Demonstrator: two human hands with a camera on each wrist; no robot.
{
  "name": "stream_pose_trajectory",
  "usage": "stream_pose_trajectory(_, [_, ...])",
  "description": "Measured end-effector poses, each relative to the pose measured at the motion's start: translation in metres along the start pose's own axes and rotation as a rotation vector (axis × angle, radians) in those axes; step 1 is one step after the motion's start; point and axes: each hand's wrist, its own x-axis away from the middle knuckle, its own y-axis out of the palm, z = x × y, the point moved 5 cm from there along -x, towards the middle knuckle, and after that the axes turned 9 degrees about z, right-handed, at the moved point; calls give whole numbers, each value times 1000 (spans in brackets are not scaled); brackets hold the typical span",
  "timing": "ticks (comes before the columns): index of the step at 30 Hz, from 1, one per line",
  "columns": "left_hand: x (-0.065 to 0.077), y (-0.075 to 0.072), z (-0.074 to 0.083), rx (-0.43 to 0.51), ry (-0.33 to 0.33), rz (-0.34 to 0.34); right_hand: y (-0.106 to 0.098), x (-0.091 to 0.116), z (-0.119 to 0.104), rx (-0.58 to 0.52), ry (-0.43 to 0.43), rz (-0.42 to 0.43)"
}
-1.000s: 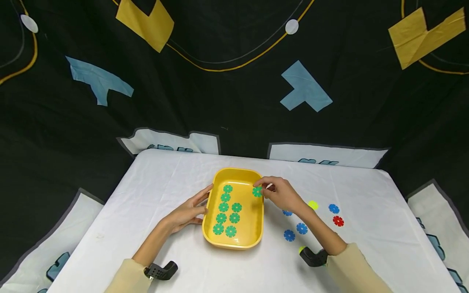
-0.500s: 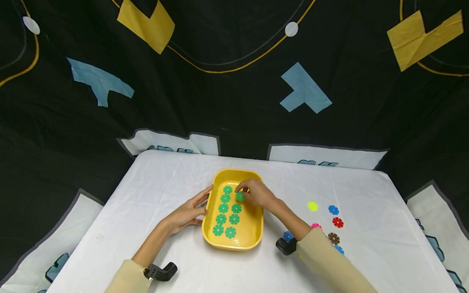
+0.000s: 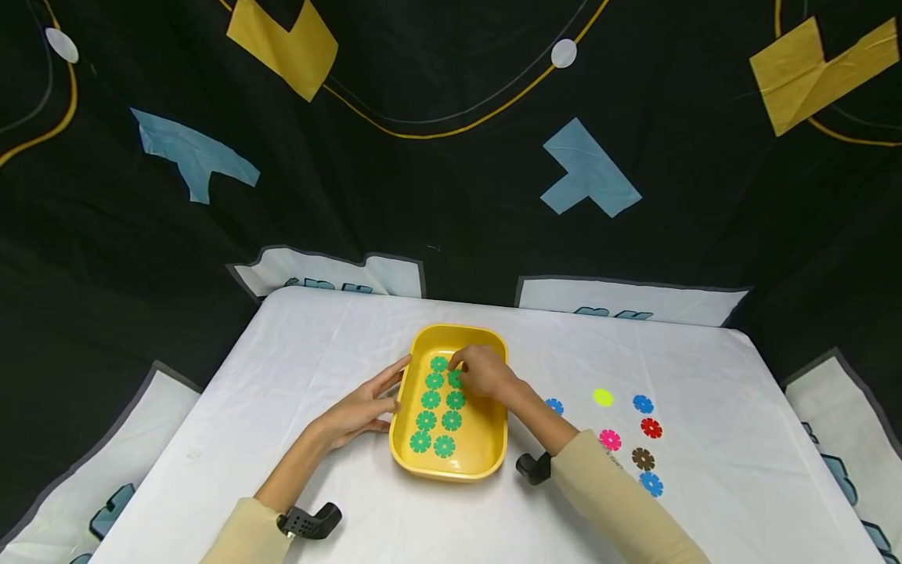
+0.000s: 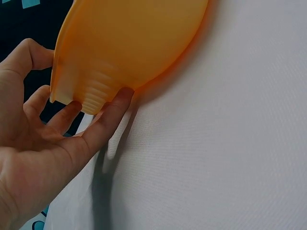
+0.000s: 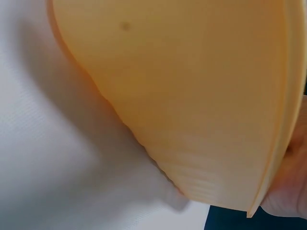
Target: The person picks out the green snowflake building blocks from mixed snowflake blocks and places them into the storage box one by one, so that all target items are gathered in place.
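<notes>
A yellow tray stands on the white table with two columns of green notched discs in it. My left hand rests against the tray's left outer side. In the left wrist view, the fingertips of that hand touch the tray's wall and rim. My right hand reaches over the right rim, its fingers around a green notched disc at the top of the right column. In the right wrist view the tray's wall hides the fingers.
Right of the tray lie loose notched discs: a yellow, a red, a pink, a brown and several blue ones. My right forearm passes over part of that area. A black cloth hangs behind the table.
My right hand has carried a green disc from the tray's upper right rim inward and left to the top of the right column. The left hand and tray have stayed put.
</notes>
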Motion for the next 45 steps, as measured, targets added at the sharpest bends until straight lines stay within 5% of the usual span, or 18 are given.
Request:
stream_pose_trajectory(13, [-2,1,-1,1,-7,17,-4,4,1,7,35,26])
stream_pose_trajectory(24, [-3,3,1,-8,10,-1,-45,20,3,-94,20,125])
stream_pose_trajectory(32, [-4,2,0,-11,2,9,-80,66,28,-128,89,171])
stream_pose_trajectory(45, [-1,0,-1,-8,14,0,-119,178,97,-172,159,194])
